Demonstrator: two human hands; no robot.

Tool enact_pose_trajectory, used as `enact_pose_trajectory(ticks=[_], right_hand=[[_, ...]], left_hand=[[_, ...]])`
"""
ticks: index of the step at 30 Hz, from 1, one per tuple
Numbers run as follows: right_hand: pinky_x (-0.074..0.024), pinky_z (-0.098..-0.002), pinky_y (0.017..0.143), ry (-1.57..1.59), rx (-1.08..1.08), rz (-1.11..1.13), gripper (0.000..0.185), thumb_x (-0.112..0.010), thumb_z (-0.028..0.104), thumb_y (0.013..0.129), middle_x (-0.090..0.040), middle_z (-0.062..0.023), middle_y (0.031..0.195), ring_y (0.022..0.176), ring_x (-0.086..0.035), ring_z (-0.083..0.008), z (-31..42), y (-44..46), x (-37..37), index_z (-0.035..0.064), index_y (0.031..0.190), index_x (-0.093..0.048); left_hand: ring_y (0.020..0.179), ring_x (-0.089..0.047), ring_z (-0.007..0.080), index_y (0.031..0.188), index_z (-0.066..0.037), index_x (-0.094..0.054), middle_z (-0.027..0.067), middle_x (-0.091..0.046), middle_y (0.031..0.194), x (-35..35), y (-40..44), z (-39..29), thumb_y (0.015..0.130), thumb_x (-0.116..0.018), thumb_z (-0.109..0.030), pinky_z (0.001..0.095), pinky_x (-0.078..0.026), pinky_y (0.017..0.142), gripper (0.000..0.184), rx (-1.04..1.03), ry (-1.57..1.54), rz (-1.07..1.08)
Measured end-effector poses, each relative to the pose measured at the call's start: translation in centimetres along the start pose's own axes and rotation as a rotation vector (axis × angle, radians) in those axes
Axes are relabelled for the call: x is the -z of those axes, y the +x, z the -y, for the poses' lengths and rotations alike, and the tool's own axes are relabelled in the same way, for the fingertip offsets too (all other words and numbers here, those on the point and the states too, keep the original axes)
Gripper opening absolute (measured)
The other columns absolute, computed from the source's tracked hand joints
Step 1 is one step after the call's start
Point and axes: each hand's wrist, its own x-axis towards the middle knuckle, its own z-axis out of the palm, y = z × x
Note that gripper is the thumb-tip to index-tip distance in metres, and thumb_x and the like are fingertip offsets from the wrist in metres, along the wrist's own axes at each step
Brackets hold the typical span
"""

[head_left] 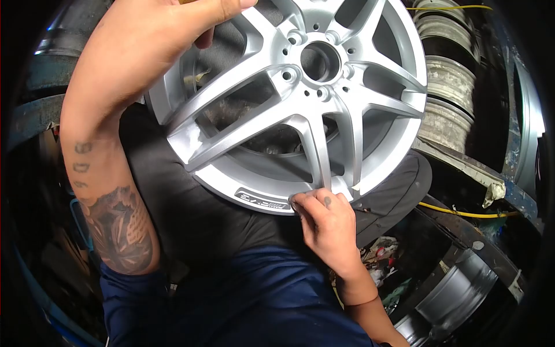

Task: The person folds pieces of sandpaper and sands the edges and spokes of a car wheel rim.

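Note:
A silver alloy wheel [272, 124] with split spokes rests across the person's lap. On its near rim is a dark decal [263, 198] with light lettering and stripes. My right hand [329, 225] is closed, its fingertips pressed together at the decal's right end. Whatever is between those fingertips is hidden. My left hand [167, 34] is raised above the upper left of the wheel, partly cut off by the top of the view. Its thumb stretches to the right and a finger curls below. What it grips is out of sight.
Several worn wheel rims [445, 81] are stacked at the right. A yellow cable [462, 213] runs along a dark metal frame [462, 173]. Another silver rim [457, 289] lies at the lower right, near scattered debris [384, 251]. Blue metal parts [40, 115] stand at the left.

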Motion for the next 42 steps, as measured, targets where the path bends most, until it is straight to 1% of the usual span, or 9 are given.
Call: enact_pose_trajectory(ticks=[7,16,18,25,28,33,36,40,42], right_hand=[[-0.0451,-0.0384,0.067,-0.066,0.023,0.026,0.02,-0.077,0.004,0.083,-0.061,-0.004,0.081,0.073,-0.059,-0.0272,0.4,0.5,0.2,0.0119,0.101,-0.073],[-0.0459,-0.04,0.073,-0.001,0.052,0.006,0.023,-0.073,0.002,0.083,-0.064,-0.006,0.089,0.082,-0.062,-0.0284,-0.2,0.9,-0.5,0.0102,0.105,-0.07],[-0.0457,-0.0408,0.075,0.004,0.017,-0.051,0.023,-0.073,0.002,0.084,-0.066,-0.0066,0.092,0.082,-0.062,-0.0295,-0.6,0.9,-0.2,0.0096,0.106,-0.07],[-0.0443,-0.0405,0.078,0.003,-0.016,-0.069,0.024,-0.071,-0.003,0.084,-0.067,-0.007,0.096,0.085,-0.06,-0.0293,0.1,0.1,-0.1,0.0087,0.105,-0.069],[-0.0441,-0.04,0.078,-0.016,-0.023,-0.079,0.022,-0.072,-0.002,0.083,-0.066,-0.0059,0.093,0.083,-0.06,-0.0286,0.1,0.2,-0.5,0.0095,0.102,-0.07],[-0.0441,-0.0396,0.077,-0.055,0.009,-0.075,0.019,-0.073,0.0,0.083,-0.065,-0.0043,0.089,0.082,-0.06,-0.0279,-0.1,0.4,-0.5,0.0103,0.099,-0.071],[-0.0443,-0.0397,0.077,-0.072,0.032,-0.024,0.019,-0.073,0.001,0.083,-0.065,-0.0043,0.089,0.084,-0.061,-0.027,0.3,0.6,-0.1,0.0105,0.099,-0.072],[-0.0454,-0.0397,0.078,-0.045,-0.009,0.008,0.02,-0.074,-0.001,0.082,-0.067,-0.0046,0.09,0.085,-0.062,-0.0276,0.5,0.7,0.0,0.0099,0.099,-0.073],[-0.0467,-0.0399,0.08,-0.025,-0.034,0.036,0.022,-0.075,-0.004,0.081,-0.07,-0.0056,0.094,0.086,-0.062,-0.0298,0.7,0.7,0.2,0.0084,0.099,-0.073]], left_hand=[[0.057,-0.065,0.0071,0.113,-0.004,-0.076,0.0041,-0.069,0.074,0.7,-0.1,0.7,0.097,-0.069,-0.021,0.021,-0.05,0.057,0.024,-0.167,0.156,0.049],[0.059,-0.066,0.0095,0.114,-0.003,-0.076,0.0062,-0.073,0.079,0.7,0.0,-2.1,0.096,-0.071,-0.021,0.0229,-0.051,0.058,0.026,0.18,0.078,0.126],[0.061,-0.067,0.0102,0.115,-0.002,-0.076,0.0067,-0.073,0.08,0.1,-0.1,-2.7,0.096,-0.071,-0.021,0.0239,-0.052,0.059,0.027,0.175,0.118,0.094],[0.066,-0.069,0.011,0.114,-0.003,-0.076,0.0084,-0.074,0.082,0.0,0.0,-1.7,0.096,-0.072,-0.022,0.0256,-0.054,0.062,0.027,0.076,0.119,0.106],[0.067,-0.069,0.0121,0.114,-0.004,-0.077,0.0086,-0.074,0.084,0.0,0.7,2.1,0.095,-0.072,-0.023,0.0264,-0.054,0.065,0.027,-0.107,0.095,0.109],[0.072,-0.067,0.016,0.113,-0.005,-0.078,0.0098,-0.075,0.09,0.9,-0.3,-2.1,0.094,-0.073,-0.025,0.0291,-0.053,0.069,0.028,0.103,0.09,0.153],[0.073,-0.067,0.0171,0.113,-0.006,-0.078,0.0103,-0.075,0.091,0.3,-1.0,-0.9,0.094,-0.072,-0.026,0.0303,-0.052,0.07,0.028,-0.152,0.197,0.069],[0.077,-0.068,0.0173,0.112,-0.007,-0.078,0.0102,-0.074,0.091,0.7,-0.6,-0.2,0.094,-0.071,-0.025,0.0307,-0.052,0.072,0.026,-0.052,0.108,0.107],[0.08,-0.069,0.0183,0.112,-0.007,-0.078,0.0102,-0.074,0.092,0.5,0.3,1.7,0.094,-0.071,-0.025,0.0314,-0.053,0.074,0.026,-0.203,0.056,0.108]])
